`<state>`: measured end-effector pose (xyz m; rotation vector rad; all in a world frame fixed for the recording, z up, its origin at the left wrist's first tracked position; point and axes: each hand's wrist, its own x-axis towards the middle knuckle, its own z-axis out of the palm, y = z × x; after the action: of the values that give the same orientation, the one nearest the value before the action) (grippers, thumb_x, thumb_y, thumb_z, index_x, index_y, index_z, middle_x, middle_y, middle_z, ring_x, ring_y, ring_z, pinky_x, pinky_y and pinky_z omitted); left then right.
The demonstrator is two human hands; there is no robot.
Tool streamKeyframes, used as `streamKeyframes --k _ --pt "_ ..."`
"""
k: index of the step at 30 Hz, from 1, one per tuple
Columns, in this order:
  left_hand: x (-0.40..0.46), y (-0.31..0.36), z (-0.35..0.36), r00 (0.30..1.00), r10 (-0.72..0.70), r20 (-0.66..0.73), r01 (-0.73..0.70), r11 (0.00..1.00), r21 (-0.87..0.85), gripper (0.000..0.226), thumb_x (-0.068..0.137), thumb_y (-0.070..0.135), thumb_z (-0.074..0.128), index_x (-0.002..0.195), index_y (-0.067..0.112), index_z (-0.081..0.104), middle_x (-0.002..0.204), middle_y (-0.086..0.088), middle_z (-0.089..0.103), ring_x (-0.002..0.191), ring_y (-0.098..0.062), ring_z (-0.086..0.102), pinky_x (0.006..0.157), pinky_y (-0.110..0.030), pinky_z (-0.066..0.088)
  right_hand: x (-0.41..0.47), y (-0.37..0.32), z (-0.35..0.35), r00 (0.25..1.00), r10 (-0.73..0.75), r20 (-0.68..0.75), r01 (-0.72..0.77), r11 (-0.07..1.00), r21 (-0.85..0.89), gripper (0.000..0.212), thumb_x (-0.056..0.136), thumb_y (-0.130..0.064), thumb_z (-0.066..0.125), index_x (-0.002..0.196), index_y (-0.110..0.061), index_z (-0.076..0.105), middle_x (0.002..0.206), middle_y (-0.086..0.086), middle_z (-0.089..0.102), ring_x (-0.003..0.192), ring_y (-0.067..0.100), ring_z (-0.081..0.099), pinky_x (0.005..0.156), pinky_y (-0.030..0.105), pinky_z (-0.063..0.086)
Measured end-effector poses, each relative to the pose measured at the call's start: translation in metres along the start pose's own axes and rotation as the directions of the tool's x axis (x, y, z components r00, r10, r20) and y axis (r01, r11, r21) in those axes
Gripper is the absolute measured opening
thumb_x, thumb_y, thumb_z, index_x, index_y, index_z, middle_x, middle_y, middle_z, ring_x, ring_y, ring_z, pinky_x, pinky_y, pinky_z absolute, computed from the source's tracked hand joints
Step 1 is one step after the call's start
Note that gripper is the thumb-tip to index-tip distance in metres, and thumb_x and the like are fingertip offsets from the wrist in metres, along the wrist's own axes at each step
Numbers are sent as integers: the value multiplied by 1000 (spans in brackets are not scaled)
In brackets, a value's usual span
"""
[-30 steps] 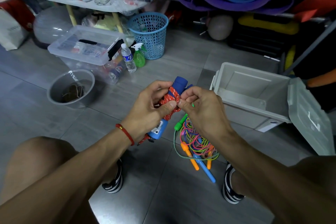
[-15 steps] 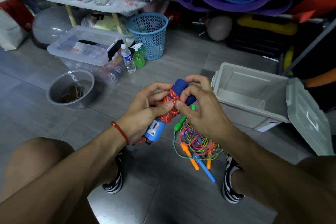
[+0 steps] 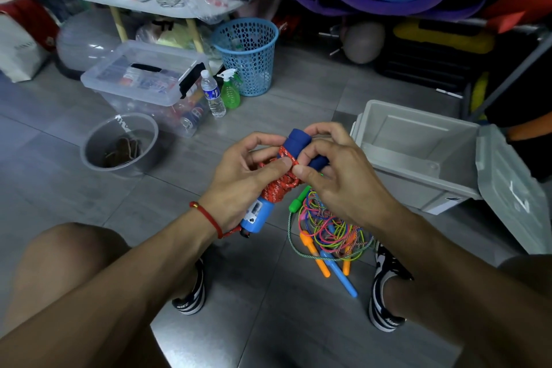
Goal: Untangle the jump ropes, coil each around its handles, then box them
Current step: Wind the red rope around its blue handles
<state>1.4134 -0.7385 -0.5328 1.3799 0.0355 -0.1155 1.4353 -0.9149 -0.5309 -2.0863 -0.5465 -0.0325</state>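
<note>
The left hand (image 3: 239, 185) grips the blue handles (image 3: 294, 145) with the red rope (image 3: 279, 188) almost coiled, the right hand (image 3: 337, 176) pinches its last turn, while the other jump ropes (image 3: 328, 230) lie tangled on the floor beside the open, seemingly empty box (image 3: 418, 158).

The word "NIKE" is printed in white on the heel of the left shoe (image 3: 185, 305). White letters are also seen on the heel of the right shoe (image 3: 388, 318), but they cannot be read surely. On the rim of the clear bowl (image 3: 119, 145) white letters are printed, too blurred to be read. The label of the water bottle (image 3: 212, 95) is too small to be read.
</note>
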Motion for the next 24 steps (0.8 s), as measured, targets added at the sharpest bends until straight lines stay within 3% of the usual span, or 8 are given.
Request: streamKeyframes --k 2,6,8,11,14,17,21,24 --pt "1 -5 2 1000 22 -11 -22 997 70 30 91 -3 65 119 -3 54 106 -17 74 87 -31 71 72 -39 60 0 -1 -5 999 16 34 -15 1000 -23 8 86 -13 75 83 -14 68 125 -6 44 103 7 59 88 35 55" --pt "2 -10 11 995 83 -47 -75 987 144 24 91 -3 67 112 -3 56 101 -16 76 85 -31 70 77 -46 60 2 -1 -5 1000 21 -19 -24 990 -137 12 79 -16 78 75 -14 67 122 -5 50 87 2 60 79 14 48" --pt "2 -11 14 993 86 -75 -77 989 124 23 90 -2 68 110 -5 56 100 -16 76 85 -30 71 80 -50 59 4 0 -2 995 33 -94 -48 986 -162 14 77 -18 77 73 -15 64 119 -4 53 86 3 59 76 12 45" --pt "1 -13 18 993 56 -107 -49 997 63 25 91 -1 67 112 -5 55 102 -18 75 86 -28 71 82 -51 58 4 1 2 985 13 -174 -46 981 -187 16 77 -21 74 74 -13 60 112 -5 57 88 11 61 78 27 49" --pt "2 -12 20 991 36 -127 -31 999 43 25 91 -1 67 112 -4 55 102 -18 75 84 -26 71 76 -42 60 4 -1 5 981 3 -192 -49 971 -233 16 79 -19 71 77 -12 57 111 -7 56 84 15 60 74 35 52" --pt "3 -8 17 993 32 -109 -27 999 44 27 90 1 69 114 1 56 102 -16 75 84 -30 71 77 -46 60 4 -1 7 985 -16 -170 -25 970 -240 12 84 -14 69 81 -11 57 117 -6 55 85 14 60 76 27 48" --pt "1 -3 10 991 132 -25 -126 975 184 26 93 2 66 118 11 61 108 -14 75 97 -39 71 86 -56 58 2 0 2 992 -28 -120 7 985 -172 9 89 -14 70 84 -13 62 126 -6 54 95 5 58 83 13 45" --pt "0 -1 7 985 173 -1 -167 951 262 21 96 0 62 117 4 59 107 -14 74 97 -36 71 84 -55 59 2 3 -3 998 -62 -26 56 985 -165 6 91 -17 70 92 -15 64 132 -6 49 108 3 55 94 21 47"
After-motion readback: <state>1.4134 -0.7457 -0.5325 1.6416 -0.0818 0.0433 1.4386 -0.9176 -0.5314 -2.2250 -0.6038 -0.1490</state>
